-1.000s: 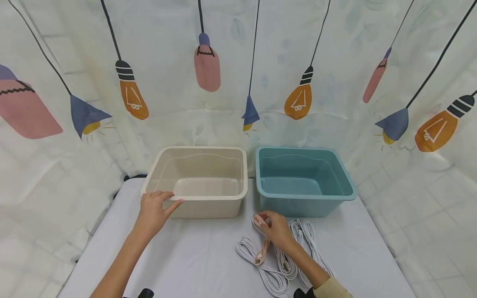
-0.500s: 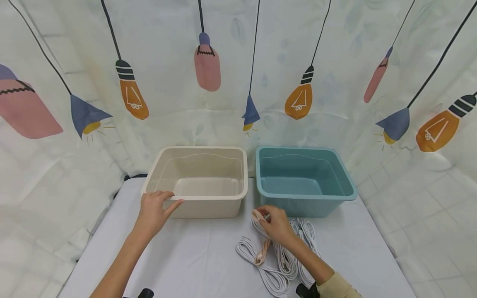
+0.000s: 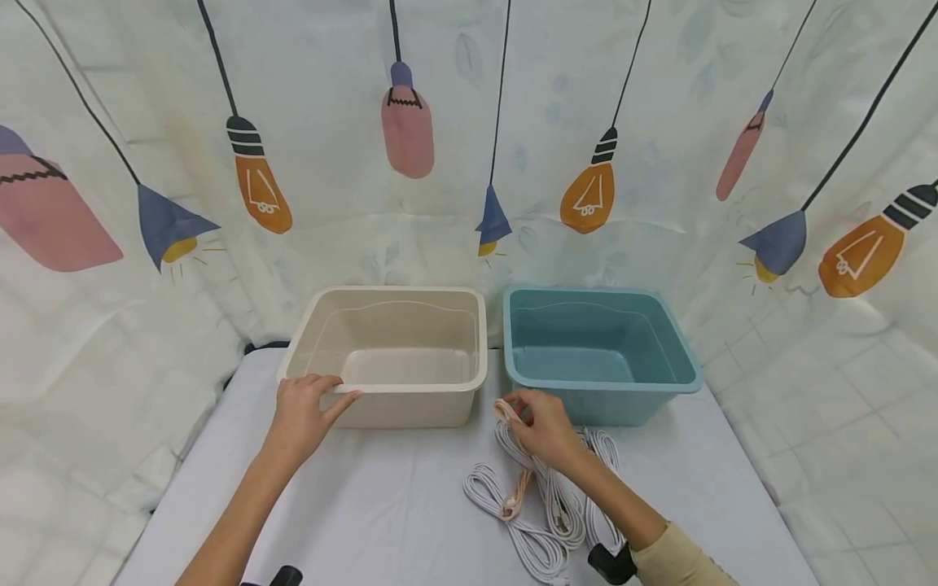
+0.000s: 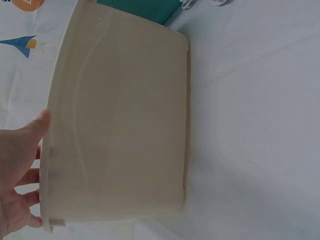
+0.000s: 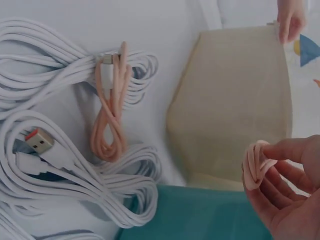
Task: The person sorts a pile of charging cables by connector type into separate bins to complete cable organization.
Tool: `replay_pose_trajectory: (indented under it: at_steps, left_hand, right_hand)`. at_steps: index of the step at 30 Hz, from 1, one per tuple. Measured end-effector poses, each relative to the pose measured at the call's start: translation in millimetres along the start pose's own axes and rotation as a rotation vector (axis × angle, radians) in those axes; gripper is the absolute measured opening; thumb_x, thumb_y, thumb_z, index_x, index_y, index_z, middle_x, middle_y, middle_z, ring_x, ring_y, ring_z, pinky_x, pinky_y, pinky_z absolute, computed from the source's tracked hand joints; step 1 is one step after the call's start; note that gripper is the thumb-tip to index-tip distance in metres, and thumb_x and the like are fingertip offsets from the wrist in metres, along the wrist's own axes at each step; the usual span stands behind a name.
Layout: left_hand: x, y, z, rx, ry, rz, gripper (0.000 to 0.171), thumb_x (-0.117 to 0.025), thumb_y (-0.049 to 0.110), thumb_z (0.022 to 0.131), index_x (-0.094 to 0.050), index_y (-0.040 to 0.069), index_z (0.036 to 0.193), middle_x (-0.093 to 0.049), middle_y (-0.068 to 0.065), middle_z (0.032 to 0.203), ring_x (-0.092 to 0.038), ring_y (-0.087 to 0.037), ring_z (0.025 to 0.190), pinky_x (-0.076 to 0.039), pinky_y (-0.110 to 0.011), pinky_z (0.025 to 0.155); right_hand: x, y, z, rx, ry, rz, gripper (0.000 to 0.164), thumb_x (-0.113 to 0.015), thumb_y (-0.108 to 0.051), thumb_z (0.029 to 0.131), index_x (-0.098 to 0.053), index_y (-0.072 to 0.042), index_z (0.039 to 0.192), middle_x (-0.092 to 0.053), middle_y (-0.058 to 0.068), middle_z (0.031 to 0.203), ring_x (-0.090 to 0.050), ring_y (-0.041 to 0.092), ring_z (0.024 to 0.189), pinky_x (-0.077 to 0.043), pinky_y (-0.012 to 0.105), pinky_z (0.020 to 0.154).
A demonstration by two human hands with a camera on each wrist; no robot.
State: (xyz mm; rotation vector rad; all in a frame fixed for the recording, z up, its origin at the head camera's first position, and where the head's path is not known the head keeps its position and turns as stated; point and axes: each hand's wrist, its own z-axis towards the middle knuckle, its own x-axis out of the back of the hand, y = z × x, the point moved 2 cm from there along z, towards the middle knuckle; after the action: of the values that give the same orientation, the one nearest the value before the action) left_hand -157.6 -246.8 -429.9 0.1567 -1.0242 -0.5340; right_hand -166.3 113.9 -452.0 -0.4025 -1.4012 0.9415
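My left hand (image 3: 308,413) holds the near rim of the beige plastic bin (image 3: 410,411) at its left end, thumb outside and fingers over the inner side. In the right wrist view, a small coiled peach-coloured cable (image 5: 257,164) is pinched between the thumb and fingers of my right hand (image 5: 295,185). In the head view, this hand is in front of the teal bin (image 3: 586,400), above white coiled cables (image 3: 538,553). Another peach cable (image 5: 112,120) lies on the white coils; its metal plug shows beside a white one.
Both bins stand side by side at the back of the white-covered table (image 3: 396,505), their insides bare. Behind them hangs a curtain (image 3: 330,163) printed with lamps and bulbs. A white cable with a USB plug (image 5: 39,141) lies among the coils.
My right hand has risen a little and moved slightly towards the teal bin, with the peach cable in its fingers. The left hand stays on the beige bin's rim.
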Motion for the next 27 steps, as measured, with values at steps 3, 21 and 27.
replay_pose_trajectory:
  at_steps: [3, 21, 27]
  left_hand:
    - [-0.3, -1.0, -0.2, -0.011, 0.011, 0.001, 0.033, -0.09, 0.013, 0.079, -0.076, -0.009, 0.1, -0.076, -0.025, 0.094, -0.068, -0.047, 0.092, -0.045, -0.059, 0.084]
    - [0.4, -0.5, 0.1, -0.013, 0.006, -0.013, 0.032, -0.091, 0.011, 0.079, -0.076, -0.008, 0.1, -0.077, -0.023, 0.094, -0.068, -0.046, 0.092, -0.044, -0.058, 0.083]
    - [-0.3, -3.9, -2.3, -0.051, -0.018, 0.078, 0.031, -0.088, 0.017, 0.082, -0.075, -0.002, 0.104, -0.076, -0.02, 0.096, -0.067, -0.044, 0.091, -0.046, -0.058, 0.083]
  right_hand:
    - [5, -7, 3, -0.002, -0.015, 0.011, 0.024, -0.076, 0.001, 0.094, -0.075, -0.002, 0.118, -0.067, 0.005, 0.089, -0.064, 0.015, 0.065, -0.049, 0.023, 0.049]
    - [28, -45, 32, 0.09, -0.013, -0.084, 0.024, -0.077, -0.005, 0.096, -0.075, -0.003, 0.12, -0.069, 0.006, 0.089, -0.057, 0.012, 0.067, -0.047, 0.024, 0.052]
    - [33, -52, 43, 0.118, -0.007, -0.101, 0.024, -0.077, -0.015, 0.099, -0.075, -0.003, 0.12, -0.071, 0.008, 0.091, -0.055, 0.01, 0.061, -0.046, 0.024, 0.051]
